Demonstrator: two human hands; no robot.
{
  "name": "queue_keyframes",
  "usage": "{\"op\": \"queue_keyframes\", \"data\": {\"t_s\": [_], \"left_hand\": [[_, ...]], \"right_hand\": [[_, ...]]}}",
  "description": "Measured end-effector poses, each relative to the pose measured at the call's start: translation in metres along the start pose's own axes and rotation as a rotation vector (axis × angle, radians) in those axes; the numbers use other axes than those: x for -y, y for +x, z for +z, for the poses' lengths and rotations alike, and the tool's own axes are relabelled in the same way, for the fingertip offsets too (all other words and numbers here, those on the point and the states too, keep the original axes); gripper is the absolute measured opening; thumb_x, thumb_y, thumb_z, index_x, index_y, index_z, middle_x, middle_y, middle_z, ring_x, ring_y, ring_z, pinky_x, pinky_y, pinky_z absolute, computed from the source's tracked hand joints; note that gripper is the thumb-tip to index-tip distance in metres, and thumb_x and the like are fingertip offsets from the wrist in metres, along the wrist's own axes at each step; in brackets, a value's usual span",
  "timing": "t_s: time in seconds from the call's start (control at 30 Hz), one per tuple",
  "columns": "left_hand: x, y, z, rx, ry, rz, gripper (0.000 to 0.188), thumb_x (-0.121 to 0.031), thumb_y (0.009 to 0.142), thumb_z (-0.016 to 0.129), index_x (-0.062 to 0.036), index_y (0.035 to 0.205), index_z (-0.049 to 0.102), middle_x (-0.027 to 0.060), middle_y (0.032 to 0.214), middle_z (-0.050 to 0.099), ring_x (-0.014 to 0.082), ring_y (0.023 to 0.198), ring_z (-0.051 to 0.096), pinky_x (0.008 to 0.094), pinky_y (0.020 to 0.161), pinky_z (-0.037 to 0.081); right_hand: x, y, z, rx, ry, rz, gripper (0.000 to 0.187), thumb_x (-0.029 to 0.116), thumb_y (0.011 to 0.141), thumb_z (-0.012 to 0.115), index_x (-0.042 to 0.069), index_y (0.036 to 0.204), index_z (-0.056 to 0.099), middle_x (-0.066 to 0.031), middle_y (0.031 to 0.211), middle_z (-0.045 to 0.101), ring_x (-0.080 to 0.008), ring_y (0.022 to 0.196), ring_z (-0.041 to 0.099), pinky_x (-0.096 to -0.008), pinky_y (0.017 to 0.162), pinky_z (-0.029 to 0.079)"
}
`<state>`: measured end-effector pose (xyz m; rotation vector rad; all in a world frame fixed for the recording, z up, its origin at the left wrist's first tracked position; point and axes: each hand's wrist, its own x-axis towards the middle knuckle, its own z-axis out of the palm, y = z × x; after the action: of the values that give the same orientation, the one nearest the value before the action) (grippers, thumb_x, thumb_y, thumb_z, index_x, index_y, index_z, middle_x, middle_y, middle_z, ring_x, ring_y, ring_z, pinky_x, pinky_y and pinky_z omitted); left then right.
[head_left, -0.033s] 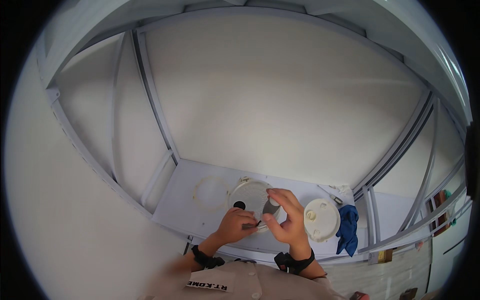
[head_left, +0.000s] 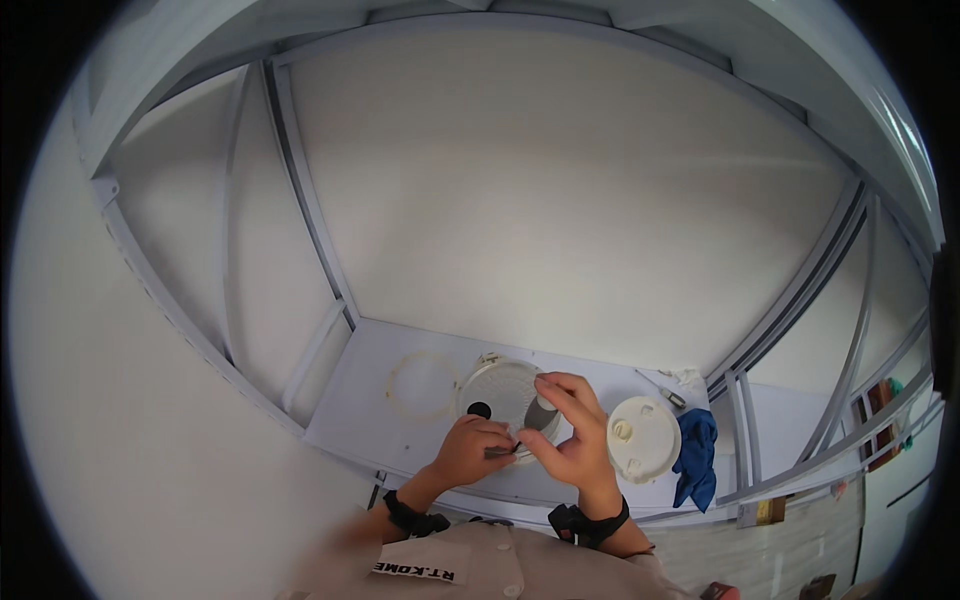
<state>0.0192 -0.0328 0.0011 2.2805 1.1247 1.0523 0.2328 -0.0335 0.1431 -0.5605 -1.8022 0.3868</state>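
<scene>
We steady the round white ribbed plastic housing (head_left: 500, 392) on the pale table (head_left: 370, 405); it looks light, stiff and best held by its rim. Our left hand (head_left: 470, 450) pinches a small dark part (head_left: 498, 453) at the housing's near edge, and our right hand (head_left: 570, 435) curls round a small grey cylinder (head_left: 545, 408). Left of the housing lies a thin white ring (head_left: 422, 385); right of it, a round white cap (head_left: 643, 438) and blue cloth (head_left: 695, 455).

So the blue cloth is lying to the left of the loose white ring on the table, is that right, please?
Not quite: in the head view the blue cloth lies at the right end of the table, beside the round white lid, while the loose white ring is at the left.
</scene>
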Motion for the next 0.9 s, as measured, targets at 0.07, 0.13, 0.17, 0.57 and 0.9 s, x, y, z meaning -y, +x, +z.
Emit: {"op": "queue_keyframes", "data": {"t_s": [0.07, 0.13, 0.17, 0.57, 0.9], "left_hand": [[-0.003, 0.001, -0.003, 0.022, -0.019, -0.025, 0.018, -0.024, 0.084, 0.091, -0.0134, 0.097, 0.083, 0.0004, 0.107, 0.082, 0.0214, 0.118, 0.074, 0.0435, 0.104, 0.047], [-0.003, 0.001, -0.003, 0.028, -0.014, -0.027, 0.018, -0.024, 0.084, 0.091, -0.0136, 0.096, 0.083, -0.0001, 0.107, 0.082, 0.0213, 0.117, 0.074, 0.0437, 0.104, 0.047], [-0.003, 0.001, -0.003, 0.031, -0.011, -0.028, 0.017, -0.023, 0.083, 0.091, -0.0137, 0.095, 0.083, -0.0003, 0.106, 0.082, 0.0212, 0.117, 0.074, 0.0438, 0.104, 0.047], [-0.017, 0.017, -0.01, -0.015, -0.072, -0.021, 0.025, -0.019, 0.074, 0.091, -0.0079, 0.076, 0.069, 0.0023, 0.083, 0.075, 0.0295, 0.076, 0.073, 0.0424, 0.069, 0.056], [-0.007, 0.015, -0.006, 0.136, 0.015, -0.117, 0.021, -0.022, 0.079, 0.089, -0.0113, 0.089, 0.073, -0.0014, 0.098, 0.077, 0.0263, 0.102, 0.072, 0.0446, 0.091, 0.049]], "right_hand": [[-0.006, -0.005, 0.004, 0.012, -0.058, 0.016, 0.051, 0.001, 0.086, 0.082, -0.004, 0.136, 0.071, -0.0211, 0.127, 0.072, -0.034, 0.11, 0.072, -0.0382, 0.094, 0.058], [-0.009, -0.009, 0.002, 0.024, -0.085, 0.052, 0.054, 0.003, 0.086, 0.084, -0.003, 0.138, 0.07, -0.0214, 0.131, 0.071, -0.034, 0.113, 0.072, -0.0378, 0.095, 0.058], [-0.01, -0.011, 0.002, 0.03, -0.099, 0.07, 0.056, 0.004, 0.086, 0.085, -0.003, 0.14, 0.069, -0.0215, 0.133, 0.07, -0.034, 0.115, 0.072, -0.0376, 0.096, 0.058], [-0.002, -0.001, 0.004, 0.172, -0.095, 0.086, 0.06, -0.002, 0.087, 0.079, -0.001, 0.145, 0.066, -0.0198, 0.127, 0.074, -0.0347, 0.109, 0.074, -0.04, 0.097, 0.059], [-0.003, -0.001, 0.006, 0.138, 0.139, 0.096, 0.064, 0.009, 0.086, 0.086, 0.005, 0.147, 0.065, -0.0194, 0.124, 0.072, -0.0375, 0.11, 0.072, -0.0422, 0.096, 0.059]]}}
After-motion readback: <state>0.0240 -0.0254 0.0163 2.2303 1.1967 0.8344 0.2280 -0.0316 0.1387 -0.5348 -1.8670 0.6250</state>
